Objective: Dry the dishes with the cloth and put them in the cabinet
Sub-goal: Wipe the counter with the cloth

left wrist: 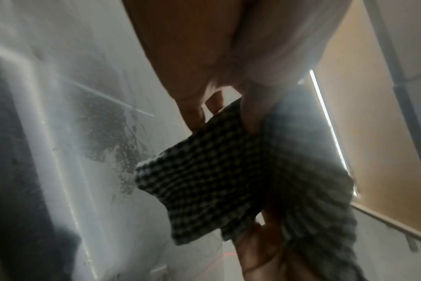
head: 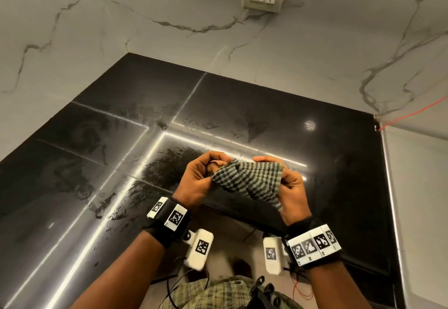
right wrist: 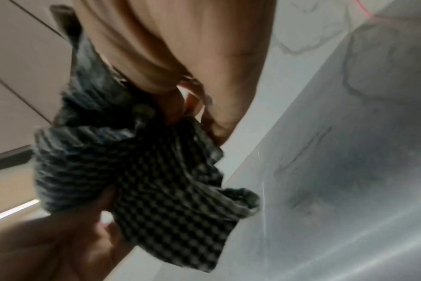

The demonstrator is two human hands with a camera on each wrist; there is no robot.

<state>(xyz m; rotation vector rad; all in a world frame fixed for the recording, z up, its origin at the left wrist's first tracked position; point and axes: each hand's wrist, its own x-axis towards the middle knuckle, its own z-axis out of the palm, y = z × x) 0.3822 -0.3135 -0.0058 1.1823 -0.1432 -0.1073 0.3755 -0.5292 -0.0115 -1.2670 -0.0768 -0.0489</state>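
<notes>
Both hands pinch the striped cloth (head: 249,180) above the black counter (head: 121,163): left hand (head: 201,178), right hand (head: 291,187).

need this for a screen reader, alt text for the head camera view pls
Two hands hold a green-and-black striped cloth between them above a wet black countertop; left hand and right hand each pinch an end.
</notes>
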